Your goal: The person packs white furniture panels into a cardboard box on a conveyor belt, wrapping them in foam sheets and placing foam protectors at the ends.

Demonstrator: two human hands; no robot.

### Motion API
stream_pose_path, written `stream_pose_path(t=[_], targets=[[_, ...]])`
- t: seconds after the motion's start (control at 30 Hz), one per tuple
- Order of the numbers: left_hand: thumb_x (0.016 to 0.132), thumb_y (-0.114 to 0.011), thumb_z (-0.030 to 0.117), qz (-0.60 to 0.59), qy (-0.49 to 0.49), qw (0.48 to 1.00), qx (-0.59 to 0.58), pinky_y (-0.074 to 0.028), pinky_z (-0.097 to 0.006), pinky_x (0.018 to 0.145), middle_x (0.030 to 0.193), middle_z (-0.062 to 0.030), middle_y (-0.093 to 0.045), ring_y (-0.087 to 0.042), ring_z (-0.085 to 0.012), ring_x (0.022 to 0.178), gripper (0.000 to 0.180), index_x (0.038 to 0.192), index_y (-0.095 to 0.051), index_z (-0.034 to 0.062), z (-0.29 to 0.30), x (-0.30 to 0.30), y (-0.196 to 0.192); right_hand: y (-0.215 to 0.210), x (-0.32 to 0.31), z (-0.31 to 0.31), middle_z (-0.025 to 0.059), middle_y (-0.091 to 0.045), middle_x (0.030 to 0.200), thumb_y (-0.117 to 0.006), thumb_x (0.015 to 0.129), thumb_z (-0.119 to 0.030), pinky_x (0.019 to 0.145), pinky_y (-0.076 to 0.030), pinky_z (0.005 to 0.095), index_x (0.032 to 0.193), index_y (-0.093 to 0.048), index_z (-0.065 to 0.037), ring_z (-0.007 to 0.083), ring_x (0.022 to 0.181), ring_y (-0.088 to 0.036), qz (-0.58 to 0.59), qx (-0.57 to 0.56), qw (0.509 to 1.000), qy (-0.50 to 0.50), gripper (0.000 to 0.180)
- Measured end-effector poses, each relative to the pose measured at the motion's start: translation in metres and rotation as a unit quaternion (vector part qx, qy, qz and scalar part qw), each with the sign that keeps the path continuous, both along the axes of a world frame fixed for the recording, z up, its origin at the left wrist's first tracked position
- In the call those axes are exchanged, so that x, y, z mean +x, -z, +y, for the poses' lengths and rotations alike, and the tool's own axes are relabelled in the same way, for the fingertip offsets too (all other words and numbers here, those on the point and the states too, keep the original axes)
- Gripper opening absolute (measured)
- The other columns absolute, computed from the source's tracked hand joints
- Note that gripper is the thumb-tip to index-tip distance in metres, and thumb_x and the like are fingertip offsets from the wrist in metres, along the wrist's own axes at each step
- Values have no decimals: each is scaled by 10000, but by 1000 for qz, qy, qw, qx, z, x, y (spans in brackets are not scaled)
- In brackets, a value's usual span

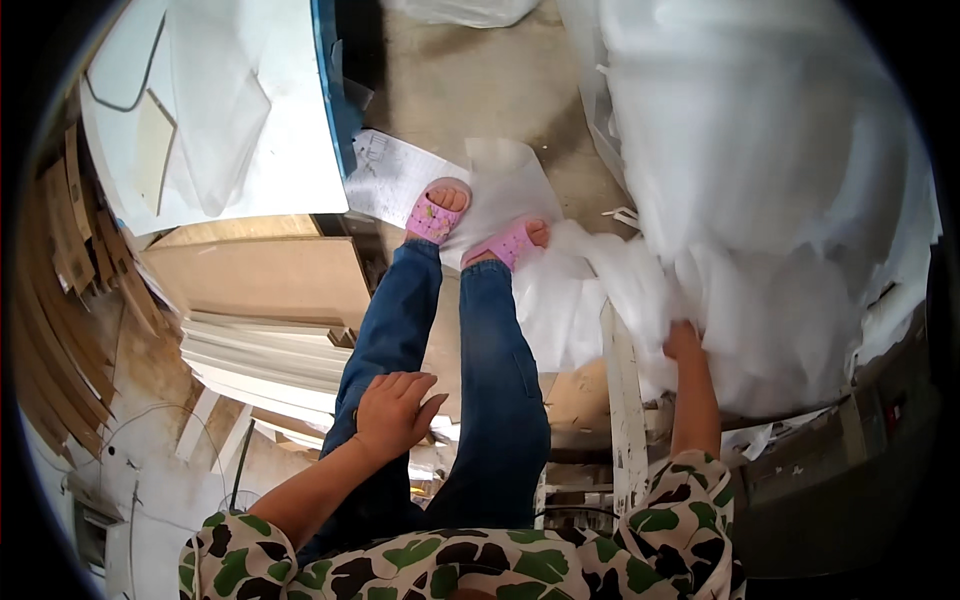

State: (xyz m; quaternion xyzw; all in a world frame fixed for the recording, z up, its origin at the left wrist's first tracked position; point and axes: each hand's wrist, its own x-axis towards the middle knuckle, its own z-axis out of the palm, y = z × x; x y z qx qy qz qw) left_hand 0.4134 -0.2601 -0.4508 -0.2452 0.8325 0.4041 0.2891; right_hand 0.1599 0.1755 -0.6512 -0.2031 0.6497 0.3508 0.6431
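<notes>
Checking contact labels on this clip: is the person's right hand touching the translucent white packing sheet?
Touching. In the head view, the right hand meets the bunched part of the translucent white packing sheet, its far end tucked among the folds.

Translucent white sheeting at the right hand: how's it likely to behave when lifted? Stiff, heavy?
Likely floppy: the translucent white sheeting bunches in soft folds by the right hand. Probably light for its bulk, since it looks thin and filmy. It may drag rather than lift cleanly, as loose folds spread beside a pink sandal.
</notes>
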Motion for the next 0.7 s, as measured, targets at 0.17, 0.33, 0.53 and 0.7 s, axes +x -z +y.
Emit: stream_pose_path(t=[0.17, 0.33, 0.53, 0.7], targets=[[762, -649, 198, -26, 21, 999, -16, -420, -320, 701, 899, -67, -624, -589, -216, 815, 207, 905, -599, 57, -8, 10, 1, -2, -54, -218, 170, -627, 917, -593, 699, -170, 745, -483, 411, 866, -644, -63, 352, 853, -593, 115, -277, 932, 204, 205], [758, -647, 192, -36, 36, 999, -2, -421, -321, 707, 906, -67, -620, -590, -214, 820, 218, 920, -596, 55, -5, 5, 7, 75, -101, -182, 175, -589, 975, -706, 674, -228, 810, -470, 395, 933, -600, -21, 334, 918, -568, 291, -318, 894, 125, 347], [737, -681, 217, -18, 49, 999, 2, -418, -318, 708, 905, -53, -628, -600, -207, 820, 245, 909, -595, 66, -5, 8, 7, 131, -95, -126, 191, -605, 958, -607, 740, -189, 787, -491, 413, 889, -593, -18, 343, 907, -585, 272, -223, 934, 56, 227], [731, -689, 227, -8, 63, 998, 11, -418, -309, 721, 915, -52, -628, -601, -203, 826, 252, 902, -597, 67, -3, 4, 9, 146, -91, -120, 151, -628, 909, -529, 769, -171, 741, -501, 426, 814, -608, -45, 332, 871, -598, 303, -225, 926, 11, 155]])
